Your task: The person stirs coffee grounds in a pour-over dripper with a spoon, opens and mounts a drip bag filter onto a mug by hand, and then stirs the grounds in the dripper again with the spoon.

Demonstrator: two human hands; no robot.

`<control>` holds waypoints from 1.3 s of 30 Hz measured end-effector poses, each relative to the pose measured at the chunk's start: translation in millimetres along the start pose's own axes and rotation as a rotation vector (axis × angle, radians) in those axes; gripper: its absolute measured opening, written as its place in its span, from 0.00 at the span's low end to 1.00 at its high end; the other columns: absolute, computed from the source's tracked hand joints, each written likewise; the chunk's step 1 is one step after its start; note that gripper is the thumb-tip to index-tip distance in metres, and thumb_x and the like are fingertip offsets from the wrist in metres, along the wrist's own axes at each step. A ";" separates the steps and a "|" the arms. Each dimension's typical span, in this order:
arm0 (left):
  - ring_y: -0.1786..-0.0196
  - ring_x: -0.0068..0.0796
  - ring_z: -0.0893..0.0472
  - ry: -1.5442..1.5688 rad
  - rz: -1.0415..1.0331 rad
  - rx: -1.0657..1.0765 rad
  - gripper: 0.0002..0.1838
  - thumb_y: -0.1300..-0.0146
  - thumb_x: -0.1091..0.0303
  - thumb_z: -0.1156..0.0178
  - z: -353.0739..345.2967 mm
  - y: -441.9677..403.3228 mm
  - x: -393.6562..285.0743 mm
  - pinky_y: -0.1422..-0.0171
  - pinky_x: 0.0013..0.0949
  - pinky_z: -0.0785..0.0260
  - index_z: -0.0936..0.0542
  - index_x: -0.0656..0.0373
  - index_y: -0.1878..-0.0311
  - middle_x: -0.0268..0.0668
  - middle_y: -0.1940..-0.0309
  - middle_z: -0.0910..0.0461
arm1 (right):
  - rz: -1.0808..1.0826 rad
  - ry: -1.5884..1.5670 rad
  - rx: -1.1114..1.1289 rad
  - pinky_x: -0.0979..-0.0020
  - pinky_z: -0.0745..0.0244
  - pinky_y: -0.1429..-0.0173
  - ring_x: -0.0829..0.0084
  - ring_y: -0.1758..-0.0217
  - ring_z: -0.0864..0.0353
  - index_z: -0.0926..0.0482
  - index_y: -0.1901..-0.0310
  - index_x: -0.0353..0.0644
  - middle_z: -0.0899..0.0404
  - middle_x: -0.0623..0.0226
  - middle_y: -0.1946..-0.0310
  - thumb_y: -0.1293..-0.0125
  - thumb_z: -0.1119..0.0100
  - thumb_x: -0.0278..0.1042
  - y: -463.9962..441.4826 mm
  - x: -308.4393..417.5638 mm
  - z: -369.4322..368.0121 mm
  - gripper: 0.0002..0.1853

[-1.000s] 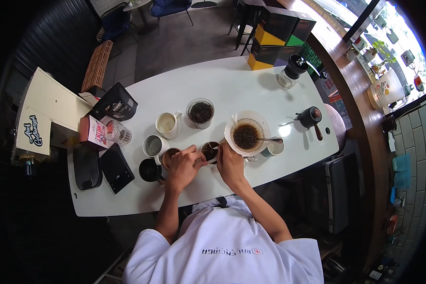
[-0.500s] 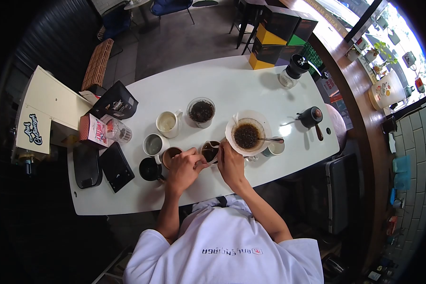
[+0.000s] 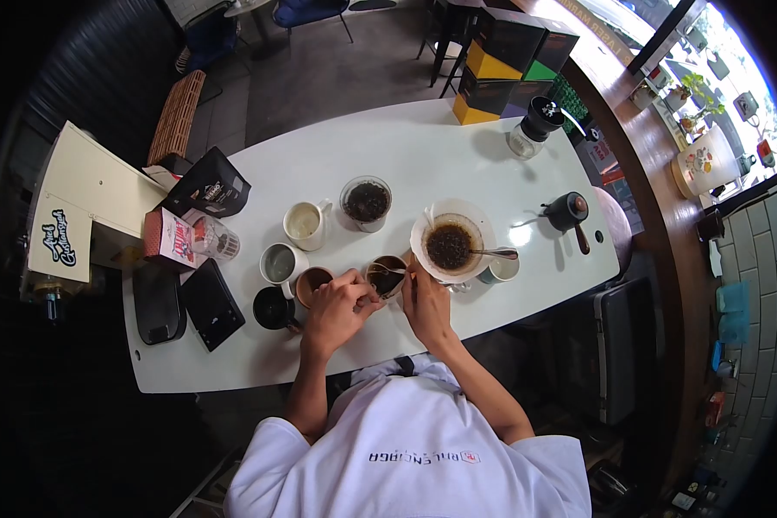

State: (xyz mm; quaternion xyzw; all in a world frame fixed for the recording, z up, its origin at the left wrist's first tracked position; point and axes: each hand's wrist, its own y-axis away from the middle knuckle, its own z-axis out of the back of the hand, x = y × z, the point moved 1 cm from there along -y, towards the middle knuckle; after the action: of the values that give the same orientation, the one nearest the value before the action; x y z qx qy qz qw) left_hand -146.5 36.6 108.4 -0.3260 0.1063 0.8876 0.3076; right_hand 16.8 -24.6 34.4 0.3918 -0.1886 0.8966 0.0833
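Note:
A small cup of dark coffee (image 3: 382,281) stands between my two hands near the table's front edge. My right hand (image 3: 426,309) is closed on a spoon (image 3: 391,270), whose bowl end reaches into that cup. My left hand (image 3: 338,312) has its fingers pinched together at the cup's near left side and seems to grip it; the fingertips are partly hidden. Just right of my right hand, a white paper filter (image 3: 483,223) holds wet coffee grounds (image 3: 449,248), with another spoon (image 3: 501,254) resting across it. A brown cup (image 3: 312,281) sits beside my left hand.
Around the left hand stand a black cup (image 3: 273,307), a white mug (image 3: 279,263) and a cream mug (image 3: 304,224). Farther back is a glass of dark grounds (image 3: 366,203). A hand grinder (image 3: 536,127) and a small dark pot (image 3: 566,212) stand at the right.
The spoon has shifted within the cup, its bowl end now farther left. My right hand has moved slightly toward me and to the right. The left hand is nearly still.

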 end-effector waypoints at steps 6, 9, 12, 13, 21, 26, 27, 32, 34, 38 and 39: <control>0.66 0.39 0.14 0.031 -0.005 0.007 0.08 0.49 0.68 0.26 -0.3 2.1 1.7 0.58 0.39 0.21 0.13 0.60 0.68 0.39 0.60 0.18 | 0.007 -0.095 -0.047 0.54 0.27 0.71 0.48 0.74 0.20 0.28 0.52 0.31 0.21 0.47 0.72 0.35 0.41 0.22 6.7 0.7 8.7 0.12; 0.64 0.37 0.13 0.118 0.081 0.028 0.08 0.48 0.70 0.26 0.1 2.0 -1.6 0.57 0.35 0.19 0.12 0.61 0.66 0.40 0.58 0.17 | 0.010 -0.083 -0.112 0.66 0.30 0.74 0.65 0.82 0.22 0.27 0.53 0.35 0.24 0.58 0.82 0.34 0.42 0.20 8.7 -0.6 9.0 0.09; 0.64 0.37 0.13 0.167 0.087 0.027 0.09 0.48 0.72 0.27 0.9 2.3 -2.9 0.57 0.33 0.17 0.12 0.61 0.63 0.42 0.58 0.16 | -0.028 -0.097 -0.070 0.57 0.29 0.74 0.51 0.76 0.19 0.29 0.52 0.31 0.22 0.52 0.78 0.36 0.40 0.20 9.9 -1.8 11.1 0.12; 0.64 0.37 0.13 0.167 0.087 0.027 0.09 0.48 0.72 0.27 1.4 2.3 -3.2 0.57 0.33 0.17 0.12 0.61 0.63 0.42 0.58 0.16 | -0.028 -0.097 -0.070 0.57 0.29 0.74 0.51 0.76 0.19 0.29 0.52 0.31 0.22 0.52 0.78 0.36 0.40 0.20 9.9 -2.1 10.3 0.12; 0.63 0.38 0.12 0.128 0.038 0.012 0.08 0.48 0.72 0.27 -1.0 3.4 1.9 0.56 0.33 0.19 0.13 0.63 0.65 0.43 0.60 0.15 | -0.029 -0.113 -0.110 0.67 0.31 0.76 0.65 0.84 0.24 0.27 0.55 0.33 0.23 0.57 0.82 0.35 0.41 0.20 11.7 -6.4 7.1 0.09; 0.63 0.37 0.12 0.175 0.110 0.040 0.08 0.48 0.71 0.27 2.0 5.2 -2.9 0.56 0.33 0.19 0.13 0.64 0.65 0.42 0.61 0.13 | -0.040 -0.108 -0.113 0.67 0.32 0.77 0.65 0.86 0.25 0.27 0.56 0.33 0.25 0.58 0.85 0.36 0.41 0.20 13.3 -4.0 8.9 0.08; 0.63 0.36 0.12 0.169 0.122 0.042 0.08 0.47 0.71 0.27 1.8 5.6 -3.0 0.56 0.32 0.20 0.13 0.64 0.65 0.42 0.61 0.13 | -0.048 -0.100 -0.110 0.67 0.33 0.78 0.65 0.87 0.26 0.27 0.56 0.34 0.26 0.58 0.86 0.36 0.41 0.20 14.0 -3.9 9.2 0.08; 0.63 0.34 0.11 0.150 0.162 0.069 0.09 0.47 0.69 0.27 -2.0 7.3 1.1 0.56 0.32 0.20 0.12 0.63 0.65 0.41 0.64 0.12 | -0.080 -0.131 -0.109 0.67 0.33 0.78 0.66 0.87 0.26 0.28 0.58 0.34 0.26 0.59 0.87 0.36 0.41 0.20 17.3 -1.7 9.8 0.08; 0.63 0.34 0.11 0.129 0.173 0.087 0.09 0.47 0.69 0.27 -5.8 8.2 5.0 0.56 0.33 0.20 0.12 0.62 0.65 0.41 0.65 0.12 | -0.105 -0.141 -0.100 0.67 0.34 0.78 0.66 0.87 0.26 0.29 0.59 0.34 0.26 0.59 0.87 0.37 0.41 0.20 17.8 -0.6 10.0 0.08; 0.63 0.34 0.11 0.130 0.177 0.087 0.09 0.47 0.67 0.27 -10.0 10.3 8.8 0.56 0.33 0.20 0.12 0.62 0.67 0.40 0.67 0.12 | -0.116 -0.157 -0.099 0.68 0.34 0.78 0.67 0.87 0.25 0.29 0.59 0.35 0.26 0.59 0.87 0.37 0.40 0.19 20.5 -1.4 9.0 0.08; 0.63 0.34 0.11 0.123 0.170 0.081 0.09 0.47 0.67 0.27 -10.2 10.4 9.0 0.56 0.33 0.20 0.12 0.62 0.67 0.40 0.67 0.12 | -0.118 -0.159 -0.097 0.68 0.34 0.79 0.68 0.87 0.25 0.29 0.59 0.35 0.26 0.59 0.87 0.37 0.40 0.19 21.4 -2.2 8.4 0.08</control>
State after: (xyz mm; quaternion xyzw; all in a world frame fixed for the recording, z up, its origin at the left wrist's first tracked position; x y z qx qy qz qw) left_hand -153.0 28.7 94.6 -0.3569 0.1880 0.8838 0.2372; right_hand 17.5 -47.6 32.2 0.4678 -0.2143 0.8461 0.1395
